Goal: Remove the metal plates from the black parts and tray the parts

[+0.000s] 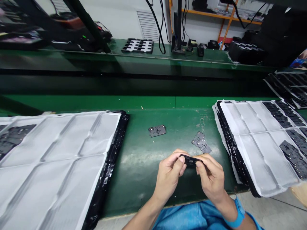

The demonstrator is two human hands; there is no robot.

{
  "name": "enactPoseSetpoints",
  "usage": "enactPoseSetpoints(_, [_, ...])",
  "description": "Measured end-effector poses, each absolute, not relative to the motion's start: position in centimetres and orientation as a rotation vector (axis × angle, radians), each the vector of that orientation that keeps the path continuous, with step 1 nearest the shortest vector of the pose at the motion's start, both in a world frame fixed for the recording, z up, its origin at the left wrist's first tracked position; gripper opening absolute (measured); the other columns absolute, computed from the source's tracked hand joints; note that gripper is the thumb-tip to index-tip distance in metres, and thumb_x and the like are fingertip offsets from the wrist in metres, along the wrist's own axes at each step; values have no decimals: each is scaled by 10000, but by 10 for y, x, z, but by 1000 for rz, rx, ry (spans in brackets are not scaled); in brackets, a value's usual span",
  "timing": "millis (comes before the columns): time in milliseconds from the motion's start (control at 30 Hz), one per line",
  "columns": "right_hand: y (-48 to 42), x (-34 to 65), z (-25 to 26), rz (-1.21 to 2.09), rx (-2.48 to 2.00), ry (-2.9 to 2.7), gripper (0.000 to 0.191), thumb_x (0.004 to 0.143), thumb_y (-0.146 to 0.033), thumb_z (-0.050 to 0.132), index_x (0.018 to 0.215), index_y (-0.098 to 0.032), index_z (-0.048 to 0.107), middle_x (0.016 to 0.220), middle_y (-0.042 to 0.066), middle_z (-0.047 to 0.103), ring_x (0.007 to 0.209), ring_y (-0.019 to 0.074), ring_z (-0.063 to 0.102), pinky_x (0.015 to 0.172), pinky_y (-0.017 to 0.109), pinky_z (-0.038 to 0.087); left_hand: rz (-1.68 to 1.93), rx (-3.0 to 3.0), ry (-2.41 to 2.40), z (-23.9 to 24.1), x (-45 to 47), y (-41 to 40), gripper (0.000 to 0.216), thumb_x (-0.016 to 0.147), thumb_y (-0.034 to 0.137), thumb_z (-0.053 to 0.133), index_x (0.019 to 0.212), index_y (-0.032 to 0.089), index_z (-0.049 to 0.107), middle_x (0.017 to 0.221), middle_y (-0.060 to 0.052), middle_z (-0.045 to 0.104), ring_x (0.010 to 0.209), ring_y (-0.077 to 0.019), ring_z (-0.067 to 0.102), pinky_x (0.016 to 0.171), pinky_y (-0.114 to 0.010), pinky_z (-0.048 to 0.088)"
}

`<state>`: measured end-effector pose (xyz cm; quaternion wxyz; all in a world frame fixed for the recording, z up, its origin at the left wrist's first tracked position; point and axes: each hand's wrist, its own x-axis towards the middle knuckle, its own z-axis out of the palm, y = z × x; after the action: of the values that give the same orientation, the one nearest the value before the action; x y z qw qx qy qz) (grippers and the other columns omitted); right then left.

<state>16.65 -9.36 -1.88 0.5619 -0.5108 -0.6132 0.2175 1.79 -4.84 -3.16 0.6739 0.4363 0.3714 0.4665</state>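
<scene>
Both of my hands hold one small flat black plastic part [190, 160] over the near edge of the green bench. My left hand [169, 174] pinches its left end and my right hand [211, 177] pinches its right end. Two more such grey-black parts lie on the bench just beyond: a single part [157, 130] to the left and a small overlapping pile [201, 142] to the right.
A black tray under white sheet [59, 159] fills the left, another tray [254, 143] the right, with several black parts along its far side. Behind runs a green conveyor [144, 80], with a small parts tray [138, 45], cables and racks beyond.
</scene>
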Motion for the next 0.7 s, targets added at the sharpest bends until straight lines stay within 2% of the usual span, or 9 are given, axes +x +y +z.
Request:
enactPoseSetpoints(433, [-95, 169, -22, 550, -1237, -1402, 266, 1016, -91, 545, 1064, -218, 773, 812, 29, 677, 692, 176, 644, 622, 276, 516, 969, 991, 815, -22, 15, -48, 259, 953, 391, 697, 918, 137, 733, 749, 17, 518, 532, -57, 376, 452, -182, 250])
enactPoseSetpoints(700, [-94, 167, -19, 514, -1202, -1451, 305, 1008, -55, 539, 1116, -223, 771, 869, 41, 720, 706, 171, 655, 634, 271, 523, 1032, 1096, 860, -24, 17, -44, 287, 982, 382, 655, 845, 142, 730, 826, -8, 586, 525, -51, 399, 472, -202, 283])
